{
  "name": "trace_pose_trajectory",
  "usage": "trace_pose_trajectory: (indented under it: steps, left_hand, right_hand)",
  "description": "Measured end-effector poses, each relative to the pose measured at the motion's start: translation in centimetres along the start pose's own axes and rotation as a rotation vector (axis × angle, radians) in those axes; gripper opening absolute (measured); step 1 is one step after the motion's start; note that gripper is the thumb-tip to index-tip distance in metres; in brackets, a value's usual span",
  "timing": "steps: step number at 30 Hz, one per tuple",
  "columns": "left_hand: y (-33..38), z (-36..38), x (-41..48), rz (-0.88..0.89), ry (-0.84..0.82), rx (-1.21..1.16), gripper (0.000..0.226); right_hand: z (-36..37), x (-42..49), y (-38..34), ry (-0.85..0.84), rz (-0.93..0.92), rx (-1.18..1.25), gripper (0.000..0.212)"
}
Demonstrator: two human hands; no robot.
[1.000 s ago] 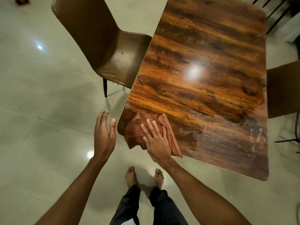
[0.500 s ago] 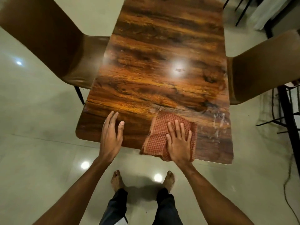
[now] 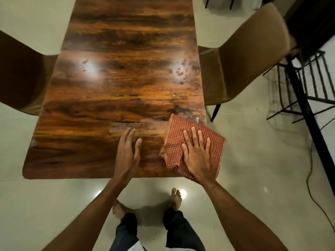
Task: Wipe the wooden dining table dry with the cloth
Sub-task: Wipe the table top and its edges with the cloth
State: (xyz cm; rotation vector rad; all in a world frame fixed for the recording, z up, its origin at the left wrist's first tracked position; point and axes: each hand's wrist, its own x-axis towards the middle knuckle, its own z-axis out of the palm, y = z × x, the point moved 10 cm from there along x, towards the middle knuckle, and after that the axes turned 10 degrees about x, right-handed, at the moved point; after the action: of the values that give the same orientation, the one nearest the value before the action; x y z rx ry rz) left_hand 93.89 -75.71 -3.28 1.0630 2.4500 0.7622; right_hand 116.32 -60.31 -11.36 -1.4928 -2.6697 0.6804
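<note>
The cloth [image 3: 175, 136] is pressed under the flat right hand [image 3: 196, 154] at the table's [image 3: 108, 105] lower-right corner. The left hand [image 3: 127, 153] is held straight-fingered and empty beside it. The table is flanked by a left chair [image 3: 20, 75] and a right chair [image 3: 244, 51].

wooden dining table [image 3: 126, 91]: rectangular top with rounded corners and glossy dark-and-amber grain, long axis running 12 to 6 o'clock in view. two bright light reflections on the surface, with small dark droplet marks around them toward 10 and 2 o'clock. pale streaky smears toward 4 o'clock, just beyond the cloth.

cloth [image 3: 172, 142]: red-orange, fine check, folded. lies flat at the table's 5 o'clock corner, right and near edges overhanging the top, near-left fold rumpled. right hand [image 3: 196, 156] pressed flat on it, fingers spread.
</note>
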Motion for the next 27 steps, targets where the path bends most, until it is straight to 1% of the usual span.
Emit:
trace_pose_trajectory:
  steps: [2, 5, 7, 9, 11, 15, 17, 18, 19, 21, 23, 24, 25, 27]
  left_hand:
    - [1.8, 1.2, 0.3, 0.008, -0.014, -0.001, 0.053]
    - [3.5, 2.6, 0.6, 0.007, -0.041, -0.002, 0.053]
    - [3.9, 2.9, 0.8, -0.007, -0.034, 0.003, 0.053]
    - [3.8, 2.7, 1.1, -0.009, -0.021, 0.005, 0.053]
    - [3.2, 2.3, 1.3, -0.004, -0.009, -0.001, 0.053]
    - [0.3, 0.2, 1.8, -0.053, 0.043, -0.008, 0.053]
    - [-1.7, -1.5, 1.7, -0.095, 0.081, -0.012, 0.056]
    - [-2.5, -2.3, 1.6, -0.108, 0.097, -0.019, 0.058]
    - [-3.5, -3.2, 1.5, -0.124, 0.115, -0.03, 0.06]
    - [-5.6, -5.0, 1.1, -0.16, 0.153, -0.037, 0.06]
    - [-7.9, -6.6, 0.9, -0.19, 0.176, -0.029, 0.059]
    - [-9.0, -7.2, 0.9, -0.204, 0.182, -0.032, 0.059]
    - [-10.1, -7.9, 0.8, -0.22, 0.192, -0.042, 0.06]
    - [-12.5, -9.4, 0.6, -0.261, 0.238, -0.063, 0.061]
  right_hand:
    - [-0.2, -0.6, 0.1, -0.002, 0.023, -0.004, 0.063]
    - [1.9, -4.7, -2.1, -0.046, -0.05, 0.005, 0.061]
    - [2.7, -6.1, -2.0, -0.086, -0.096, 0.024, 0.06]
    - [2.1, -4.0, -1.3, -0.101, -0.132, 0.011, 0.06]
    - [1.0, 0.2, -1.2, -0.078, -0.143, -0.01, 0.06]
    - [-0.6, 8.8, -3.6, -0.038, -0.059, 0.01, 0.061]
    - [0.4, 10.1, -7.3, -0.042, -0.072, 0.031, 0.062]
    - [1.3, 9.7, -10.0, -0.057, -0.12, 0.023, 0.062]
    - [2.9, 8.6, -13.3, -0.092, -0.2, 0.006, 0.063]
    - [6.5, 5.1, -19.9, -0.196, -0.42, -0.029, 0.062]
    - [8.7, 3.3, -23.5, -0.303, -0.587, -0.008, 0.062]
    - [8.6, 4.0, -23.7, -0.317, -0.609, -0.005, 0.061]
    - [8.1, 5.5, -23.7, -0.294, -0.597, -0.019, 0.061]
    - [7.1, 9.7, -24.0, -0.251, -0.501, -0.04, 0.061]
